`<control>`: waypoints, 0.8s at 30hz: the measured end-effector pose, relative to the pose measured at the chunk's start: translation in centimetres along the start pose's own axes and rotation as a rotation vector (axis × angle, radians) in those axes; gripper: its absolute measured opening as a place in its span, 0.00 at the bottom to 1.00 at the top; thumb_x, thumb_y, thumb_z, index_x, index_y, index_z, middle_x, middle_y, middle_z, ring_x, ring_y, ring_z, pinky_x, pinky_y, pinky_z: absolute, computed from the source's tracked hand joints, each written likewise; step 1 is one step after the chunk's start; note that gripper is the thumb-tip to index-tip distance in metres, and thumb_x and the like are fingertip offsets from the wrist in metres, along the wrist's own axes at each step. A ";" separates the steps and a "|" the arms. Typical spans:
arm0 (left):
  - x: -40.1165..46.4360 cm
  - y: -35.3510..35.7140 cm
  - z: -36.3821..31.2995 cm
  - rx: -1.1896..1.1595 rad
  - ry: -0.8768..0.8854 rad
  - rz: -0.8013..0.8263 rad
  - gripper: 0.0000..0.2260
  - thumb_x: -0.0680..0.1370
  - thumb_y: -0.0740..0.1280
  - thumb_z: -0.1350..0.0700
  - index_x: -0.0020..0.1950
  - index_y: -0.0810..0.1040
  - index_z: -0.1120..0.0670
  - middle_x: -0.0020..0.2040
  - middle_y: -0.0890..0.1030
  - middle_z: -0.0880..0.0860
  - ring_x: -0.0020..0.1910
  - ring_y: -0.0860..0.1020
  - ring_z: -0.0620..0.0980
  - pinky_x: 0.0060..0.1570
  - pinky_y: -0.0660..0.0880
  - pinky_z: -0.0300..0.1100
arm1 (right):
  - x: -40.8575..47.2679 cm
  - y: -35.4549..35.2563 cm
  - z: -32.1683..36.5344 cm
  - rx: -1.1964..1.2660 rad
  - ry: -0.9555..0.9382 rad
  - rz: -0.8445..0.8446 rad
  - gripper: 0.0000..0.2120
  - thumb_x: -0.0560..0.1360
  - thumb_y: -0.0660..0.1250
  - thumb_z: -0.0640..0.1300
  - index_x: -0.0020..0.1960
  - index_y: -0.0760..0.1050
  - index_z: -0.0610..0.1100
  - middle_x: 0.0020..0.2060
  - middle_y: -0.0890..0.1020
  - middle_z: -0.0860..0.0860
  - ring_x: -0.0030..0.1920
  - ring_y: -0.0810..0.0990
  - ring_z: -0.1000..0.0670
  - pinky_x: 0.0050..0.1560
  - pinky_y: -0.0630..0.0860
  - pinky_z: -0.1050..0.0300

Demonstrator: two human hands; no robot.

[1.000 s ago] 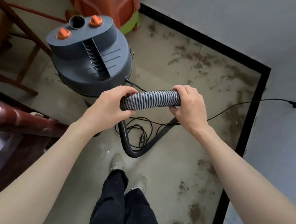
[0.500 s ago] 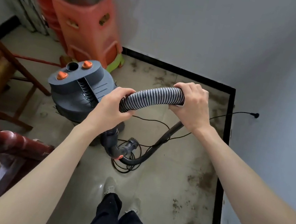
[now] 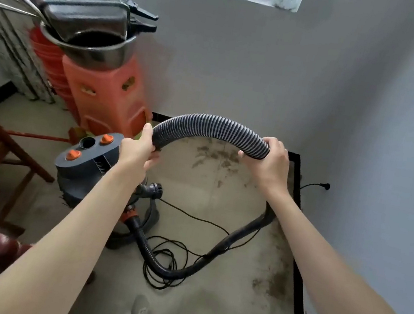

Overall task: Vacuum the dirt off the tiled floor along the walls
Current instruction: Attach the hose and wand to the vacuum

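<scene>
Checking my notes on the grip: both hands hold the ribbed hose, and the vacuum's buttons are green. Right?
Not quite: the head view shows the vacuum's buttons are orange. Both the left hand and right hand do hold the ribbed hose.

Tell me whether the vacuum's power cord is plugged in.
Plugged in: the power cord runs to a plug seated on the right wall.

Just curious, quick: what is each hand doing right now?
Left hand: closed around the ribbed hose.
Right hand: closed around the same hose, further along.
</scene>
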State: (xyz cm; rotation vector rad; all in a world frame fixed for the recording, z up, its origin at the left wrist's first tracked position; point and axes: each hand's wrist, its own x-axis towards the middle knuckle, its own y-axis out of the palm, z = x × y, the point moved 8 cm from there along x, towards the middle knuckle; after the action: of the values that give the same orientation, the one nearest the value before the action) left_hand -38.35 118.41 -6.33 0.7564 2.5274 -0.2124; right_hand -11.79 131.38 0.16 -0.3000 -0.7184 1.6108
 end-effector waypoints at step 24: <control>-1.7 7.5 5.0 -0.186 -0.259 0.545 0.19 0.76 0.67 0.61 0.65 0.68 0.64 0.55 0.80 0.61 0.49 0.82 0.55 0.42 0.80 0.46 | -5.4 5.9 -8.6 0.330 0.476 0.655 0.17 0.82 0.57 0.56 0.54 0.78 0.45 0.51 0.83 0.48 0.51 0.82 0.51 0.52 0.79 0.59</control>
State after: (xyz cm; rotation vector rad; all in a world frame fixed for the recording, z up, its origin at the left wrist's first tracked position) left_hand -30.96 122.48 -9.91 1.2138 1.9806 0.1034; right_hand -10.54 128.46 -11.19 -0.6953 0.0359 2.1246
